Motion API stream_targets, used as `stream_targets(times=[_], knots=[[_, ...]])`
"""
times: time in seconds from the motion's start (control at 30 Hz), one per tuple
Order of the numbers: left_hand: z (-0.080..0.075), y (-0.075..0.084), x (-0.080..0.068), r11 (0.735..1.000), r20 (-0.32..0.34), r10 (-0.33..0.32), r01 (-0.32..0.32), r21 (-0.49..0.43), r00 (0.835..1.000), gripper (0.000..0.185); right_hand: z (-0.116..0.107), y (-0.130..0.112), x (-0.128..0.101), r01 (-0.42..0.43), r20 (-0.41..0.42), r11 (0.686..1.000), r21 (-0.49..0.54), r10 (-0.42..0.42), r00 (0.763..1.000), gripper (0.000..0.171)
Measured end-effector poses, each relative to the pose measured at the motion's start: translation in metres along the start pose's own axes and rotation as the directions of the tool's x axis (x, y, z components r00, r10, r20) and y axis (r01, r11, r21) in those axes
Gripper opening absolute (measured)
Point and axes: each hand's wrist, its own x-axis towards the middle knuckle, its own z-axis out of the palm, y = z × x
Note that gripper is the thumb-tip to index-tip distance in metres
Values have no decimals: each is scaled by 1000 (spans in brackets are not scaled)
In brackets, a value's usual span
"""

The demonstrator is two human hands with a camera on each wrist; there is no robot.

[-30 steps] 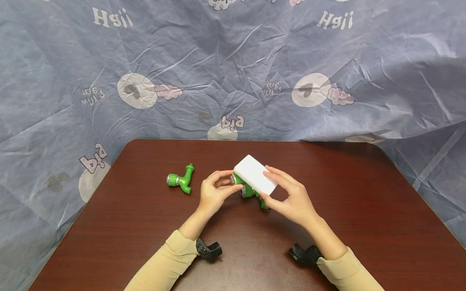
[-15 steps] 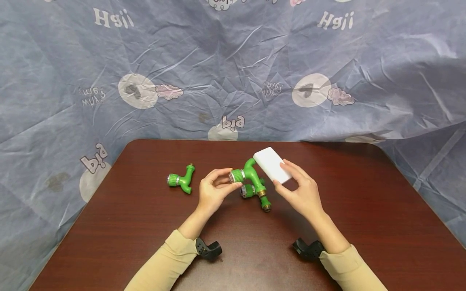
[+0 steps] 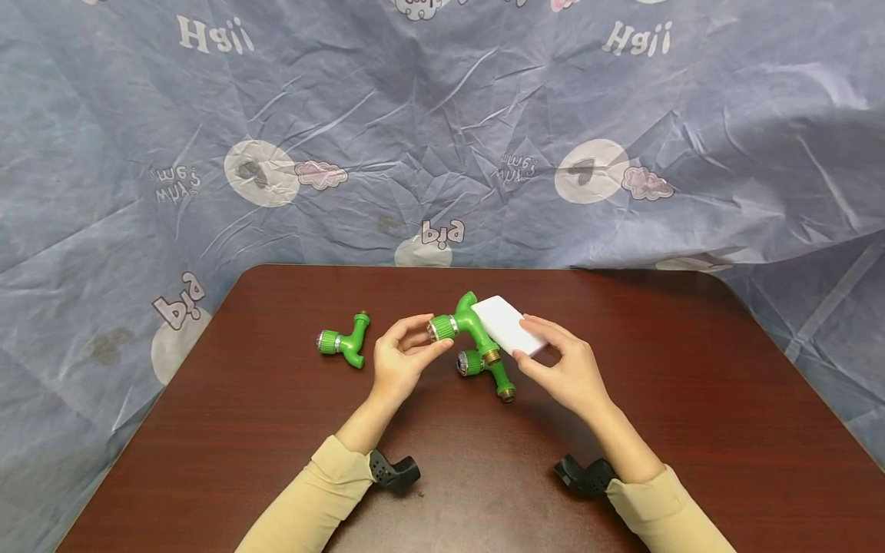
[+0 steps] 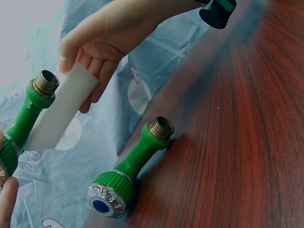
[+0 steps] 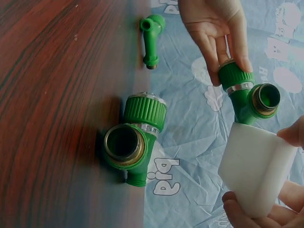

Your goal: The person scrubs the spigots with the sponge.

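My left hand (image 3: 399,362) pinches the ribbed knob of a green faucet (image 3: 473,322), holding it above the table with its brass threaded end toward me. In my right hand (image 3: 568,370) is a white rectangular sponge (image 3: 508,326), gripped between thumb and fingers at its near right end. The sponge's far end lies against or just beside the held faucet's body; in the right wrist view the sponge (image 5: 254,166) overlaps the green body. Below them a second green faucet (image 3: 502,381) lies on the table, partly hidden by the held one.
A third green faucet (image 3: 349,342) lies on the dark red wooden table (image 3: 242,430), left of my left hand. Behind the table hangs a wrinkled blue-grey printed cloth (image 3: 442,138). A black wrist mount sits at each cuff.
The sponge moved right off the held faucet, uncovering it, then came back left and down toward its body. The left hand shifted slightly left and up with the faucet.
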Motion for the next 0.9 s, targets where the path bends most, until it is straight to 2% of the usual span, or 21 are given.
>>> stream_targets(times=[0.07,0.17,0.37,0.47,0.57,0.67,0.8,0.9], knots=[[0,0,0,1000,0,-17,17,-12,1000,43,1,0,0,-2,-9,999,48,2,1000,39],[0,1,0,999,-4,-34,34,-8,999,43,1,-4,0,8,-22,998,56,-7,1000,39],[0,4,0,997,-8,-64,64,30,998,43,-5,-33,1,27,-39,998,54,-25,999,37],[0,5,-1,994,18,-96,94,54,995,42,-6,-41,1,26,-34,999,47,-24,999,37],[-1,4,-2,990,62,-100,93,108,993,43,-6,-44,0,29,-25,999,32,-28,999,36],[-3,-7,-2,987,90,-91,78,138,992,44,-5,-44,0,31,-16,999,25,-31,999,36],[-5,-24,0,987,92,-83,70,141,992,44,-4,-42,-1,57,-4,998,24,-57,998,37],[-6,-29,-1,980,100,-68,47,193,993,46,0,-29,-2,77,-4,996,36,-77,997,40]])
